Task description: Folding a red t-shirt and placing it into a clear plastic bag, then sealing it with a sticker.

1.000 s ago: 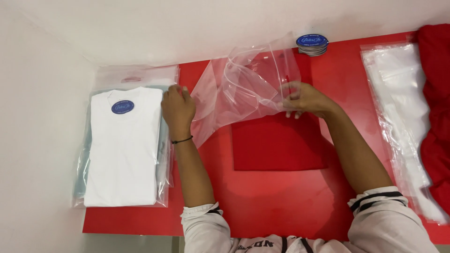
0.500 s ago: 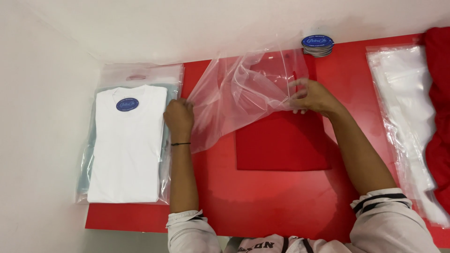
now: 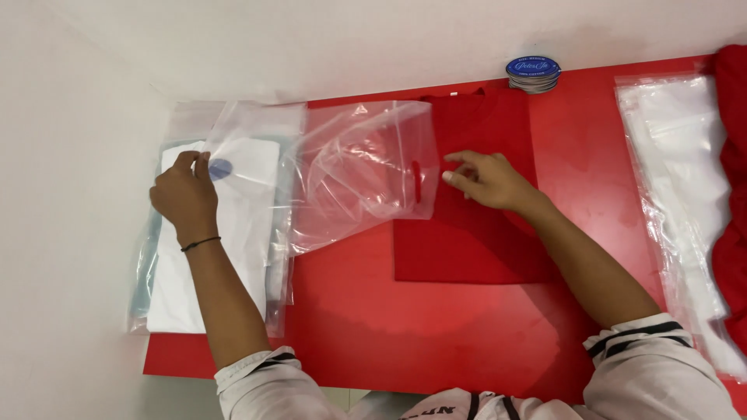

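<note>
Clear bag (image 3: 350, 175) lengthwise left-right, left hand (image 3: 185, 194) end

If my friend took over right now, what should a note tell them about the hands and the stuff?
Left hand: pinching one end of the clear plastic bag, over the stack of bagged white shirts.
Right hand: open, fingers resting on the folded red shirt, beside the bag's other end.
The red shirt lies flat on the red table, not in any bag. The bag is stretched out, empty.
A stack of round blue labels sits at the far edge; spare clear bags lie to the right.
Done: white shirts bagged. Left: the red shirt is still unbagged, with no label.
</note>
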